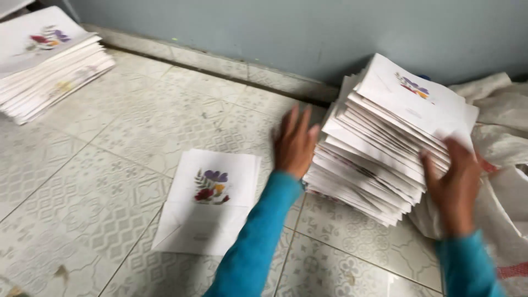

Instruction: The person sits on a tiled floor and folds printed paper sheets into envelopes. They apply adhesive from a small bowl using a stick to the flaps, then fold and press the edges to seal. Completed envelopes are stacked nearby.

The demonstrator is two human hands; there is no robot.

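Note:
A tall, leaning stack of white paper bags (385, 148) with a flower print stands on the tiled floor by the wall. My left hand (294, 146), fingers spread, presses flat against the stack's left side. My right hand (454, 184) rests on the stack's right front corner, fingers curled at the top bags' edges; the view is blurred, so the grip is unclear. A small pile of the same flower-printed bags (212, 201) lies flat on the floor left of my left forearm. Both sleeves are teal.
Another thick stack of white printed bags (47, 66) sits at the far left by the wall. A white woven sack (503, 143) lies bunched at the right, behind and beside the tall stack. The grey wall and its tiled skirting run along the back.

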